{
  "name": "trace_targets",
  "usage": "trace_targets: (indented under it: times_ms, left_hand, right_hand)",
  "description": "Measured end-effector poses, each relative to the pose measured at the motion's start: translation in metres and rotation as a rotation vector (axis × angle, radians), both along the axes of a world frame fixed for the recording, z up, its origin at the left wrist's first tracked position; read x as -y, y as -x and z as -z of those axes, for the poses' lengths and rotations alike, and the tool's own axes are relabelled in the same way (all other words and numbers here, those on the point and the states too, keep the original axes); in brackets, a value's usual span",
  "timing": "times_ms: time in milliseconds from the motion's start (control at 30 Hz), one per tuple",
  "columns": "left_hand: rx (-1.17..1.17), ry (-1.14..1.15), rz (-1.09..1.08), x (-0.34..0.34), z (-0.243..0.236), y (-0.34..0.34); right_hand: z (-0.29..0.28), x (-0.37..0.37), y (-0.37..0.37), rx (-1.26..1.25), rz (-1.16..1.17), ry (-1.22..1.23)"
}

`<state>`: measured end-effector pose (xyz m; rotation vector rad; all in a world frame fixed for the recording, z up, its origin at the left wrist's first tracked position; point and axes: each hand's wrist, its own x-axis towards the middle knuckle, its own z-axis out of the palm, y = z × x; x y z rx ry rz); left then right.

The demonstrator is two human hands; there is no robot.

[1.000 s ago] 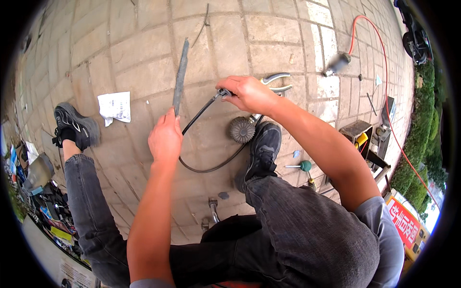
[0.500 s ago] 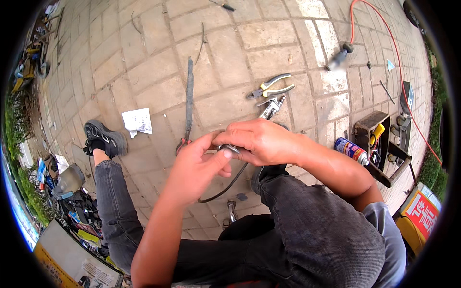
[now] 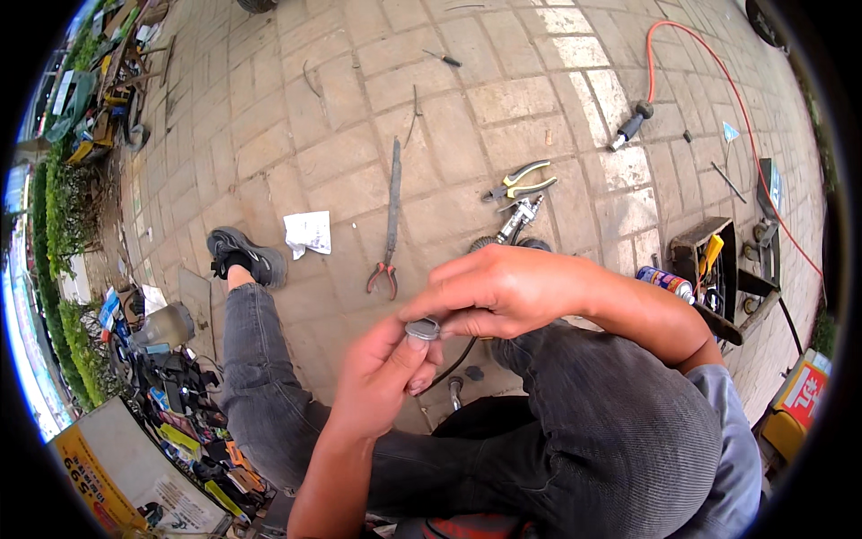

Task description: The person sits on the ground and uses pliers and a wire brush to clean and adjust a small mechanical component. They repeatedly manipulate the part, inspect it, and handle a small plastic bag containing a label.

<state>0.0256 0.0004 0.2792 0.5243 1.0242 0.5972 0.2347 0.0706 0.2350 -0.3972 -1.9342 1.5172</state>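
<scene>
Your left hand (image 3: pixel 382 382) and right hand (image 3: pixel 503 292) both pinch the small grey metal piece (image 3: pixel 422 329) on the black cable (image 3: pixel 453 364) above your lap; probably light, hard, slippery, so grip its edges.

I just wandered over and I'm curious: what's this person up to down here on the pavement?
A person sits low over a brick pavement, both hands together in front of the knees. The left hand and right hand pinch a small grey metal piece at the end of a black cable that hangs down between the legs. On the bricks beyond lie red-handled pliers, yellow-handled pliers, a crumpled paper and an orange hose.
</scene>
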Motion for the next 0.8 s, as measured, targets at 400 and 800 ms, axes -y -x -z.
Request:
trace_targets:
  times_ms: [400,800]
  left_hand:
    - [0.238,-0.278,-0.18,0.046,-0.089,-0.008]
    - [-0.072,-0.782,-0.367,0.08,-0.107,-0.043]
  right_hand:
    - [-0.145,0.012,0.002,0.148,-0.091,-0.202]
    - [-0.197,0.068,-0.022,0.305,0.239,-0.3]
